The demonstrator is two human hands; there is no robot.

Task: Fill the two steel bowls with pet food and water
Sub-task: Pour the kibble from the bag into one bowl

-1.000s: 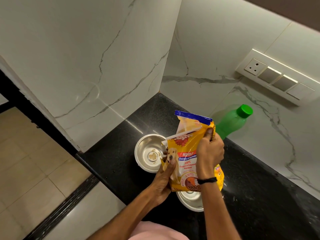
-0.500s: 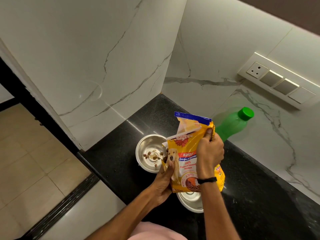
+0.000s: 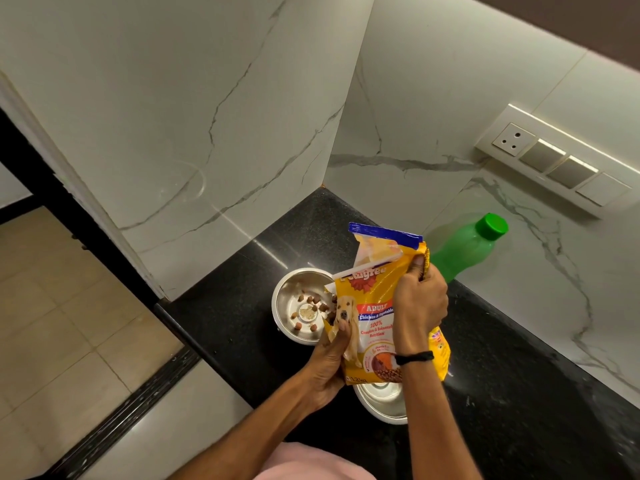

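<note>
- On the black counter (image 3: 242, 317), your right hand (image 3: 419, 303) is clamped on the yellow pet food bag (image 3: 377, 317), fingers curled tight into its crumpled top edge.
- Your left hand (image 3: 329, 365) grips the bag's lower left side, thumb pressed on the front.
- The open corner hangs over the far bowl (image 3: 277, 299), just past your left thumb tip, with brown kibble (image 3: 311, 301) scattered inside.
- The near bowl (image 3: 374, 407) sits under the bag, below your right wrist, mostly hidden.
- The green bottle (image 3: 464, 251) is just behind your right knuckles.
</note>
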